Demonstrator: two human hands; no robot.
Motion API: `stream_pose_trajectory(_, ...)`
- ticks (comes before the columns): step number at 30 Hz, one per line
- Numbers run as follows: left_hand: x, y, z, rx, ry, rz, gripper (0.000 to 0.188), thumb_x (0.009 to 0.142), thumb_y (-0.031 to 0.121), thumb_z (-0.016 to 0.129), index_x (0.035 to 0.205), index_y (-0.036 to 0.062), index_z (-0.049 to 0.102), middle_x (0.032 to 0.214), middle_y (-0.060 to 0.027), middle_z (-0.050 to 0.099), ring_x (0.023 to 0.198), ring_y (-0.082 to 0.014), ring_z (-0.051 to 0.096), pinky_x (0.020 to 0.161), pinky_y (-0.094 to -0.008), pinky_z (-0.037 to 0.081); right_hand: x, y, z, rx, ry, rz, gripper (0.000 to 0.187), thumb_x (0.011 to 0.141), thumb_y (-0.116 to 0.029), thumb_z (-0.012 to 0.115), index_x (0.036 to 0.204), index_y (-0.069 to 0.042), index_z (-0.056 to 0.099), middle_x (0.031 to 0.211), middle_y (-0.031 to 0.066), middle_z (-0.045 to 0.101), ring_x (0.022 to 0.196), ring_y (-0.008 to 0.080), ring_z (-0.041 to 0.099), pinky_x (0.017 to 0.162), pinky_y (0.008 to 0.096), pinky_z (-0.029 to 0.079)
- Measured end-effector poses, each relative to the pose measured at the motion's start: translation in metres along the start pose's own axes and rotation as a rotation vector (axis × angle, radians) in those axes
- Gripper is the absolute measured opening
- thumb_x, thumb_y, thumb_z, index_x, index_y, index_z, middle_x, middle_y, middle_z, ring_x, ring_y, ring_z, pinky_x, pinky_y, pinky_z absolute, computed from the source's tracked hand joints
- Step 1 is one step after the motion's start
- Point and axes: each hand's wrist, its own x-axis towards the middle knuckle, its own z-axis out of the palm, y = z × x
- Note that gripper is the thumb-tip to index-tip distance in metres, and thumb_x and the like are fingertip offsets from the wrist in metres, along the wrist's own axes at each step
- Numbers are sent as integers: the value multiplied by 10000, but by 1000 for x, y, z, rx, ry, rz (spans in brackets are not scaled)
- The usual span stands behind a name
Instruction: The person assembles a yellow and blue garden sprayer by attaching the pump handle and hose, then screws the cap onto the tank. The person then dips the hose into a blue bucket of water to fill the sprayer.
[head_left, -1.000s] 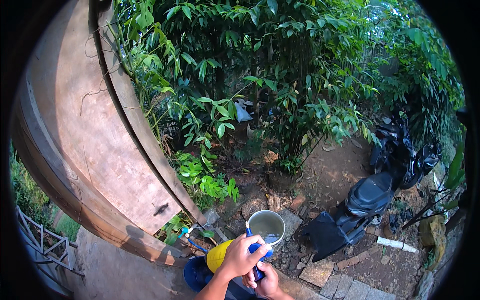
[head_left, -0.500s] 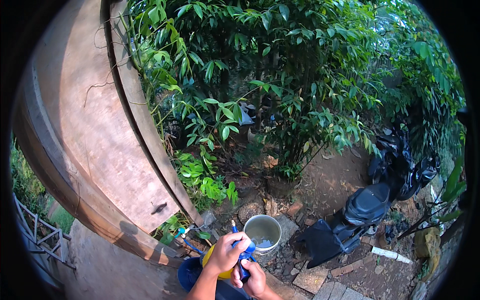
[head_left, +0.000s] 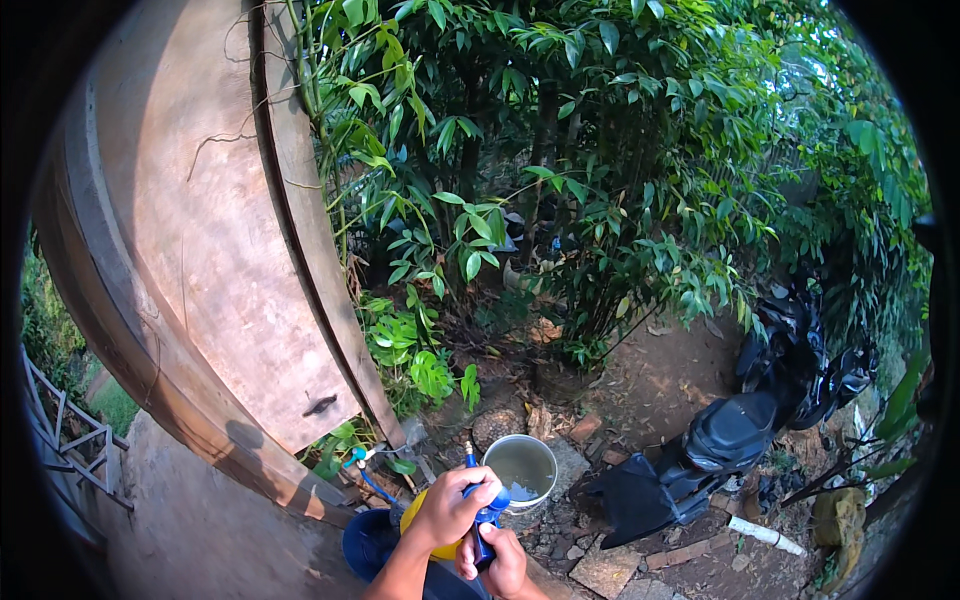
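A blue hand sprayer point(head_left: 484, 548) with a brass-coloured nozzle tip is gripped between both hands. My left hand point(head_left: 452, 510) closes over its upper part, just below the nozzle. Lower down, my right hand point(head_left: 505, 568) wraps around the blue handle, thumb upward. Something yellow and rounded point(head_left: 412, 512) shows partly behind my left hand; whether it joins the sprayer is hidden. A dark blue rounded shape point(head_left: 368, 545) lies left of my left wrist. Just beyond my hands stands a white bucket point(head_left: 553, 489) with water in it.
A teal tap point(head_left: 355, 456) with a blue hose sits near the wall's base point(head_left: 270, 380). To the right stands a black motorbike point(head_left: 730, 430). A white pipe point(head_left: 766, 535), bricks and stone slabs point(head_left: 606, 567) lie on the soil. Dense leafy shrubs point(head_left: 600, 200) fill the far side.
The view has shifted slightly, so the wall sits further right and the motorbike lower. Both hands keep nearly the same grip on the sprayer.
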Motion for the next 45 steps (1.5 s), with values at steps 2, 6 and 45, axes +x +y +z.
stream_pose_trajectory(2,3,-2,1,7,-9,0,456,987,405,552,880,-27,650,778,-68,647,741,-116,587,686,-299,472,2,0,-7,-69,-21,-10,542,1055,-334,461,594,-53,512,514,125,570,418,202,500,443,322,386)
stream_pose_trajectory(6,6,-3,1,11,-4,-5,467,989,420,558,886,-25,651,775,-66,643,742,-117,583,686,-301,470,15,9,-22,77,-228,85,526,1070,-374,437,779,35,593,598,133,563,523,228,536,580,343,460)
stream_pose_trajectory(45,32,2,1,20,134,-2,496,1014,413,476,752,-7,505,678,-25,527,675,-100,465,602,-315,398,45,-15,-17,4,-165,123,559,1064,-389,438,736,27,615,583,126,578,492,221,540,525,327,455)
